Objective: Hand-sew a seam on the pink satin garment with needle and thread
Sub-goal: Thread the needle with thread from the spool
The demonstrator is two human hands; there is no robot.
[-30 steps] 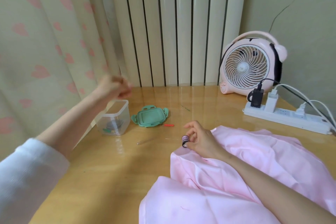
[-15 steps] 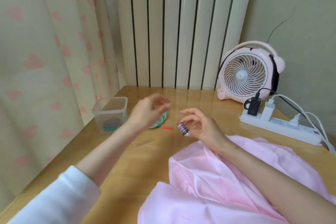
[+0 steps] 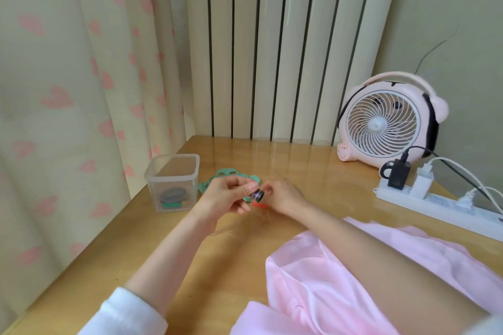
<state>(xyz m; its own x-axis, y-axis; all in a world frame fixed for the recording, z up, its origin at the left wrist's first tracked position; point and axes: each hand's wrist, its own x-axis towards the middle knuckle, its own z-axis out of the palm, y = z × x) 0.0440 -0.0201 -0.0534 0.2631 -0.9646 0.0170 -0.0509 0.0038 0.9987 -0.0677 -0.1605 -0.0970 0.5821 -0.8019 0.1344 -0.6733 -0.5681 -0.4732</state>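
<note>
Both hands grip the small dark thread spool (image 3: 257, 195), as I read it from my screen: left hand (image 3: 223, 196) pinching it with thumb and fingers, right hand (image 3: 284, 195) curled onto its far end, above the wooden table (image 3: 174, 261), with the pink satin garment (image 3: 321, 285) heaped under the right forearm nearby.

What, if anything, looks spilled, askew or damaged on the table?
Nothing stands out. The clear container stands upright and open, its green lid lying beside it; the pink satin garment is bunched at the near right.
</note>
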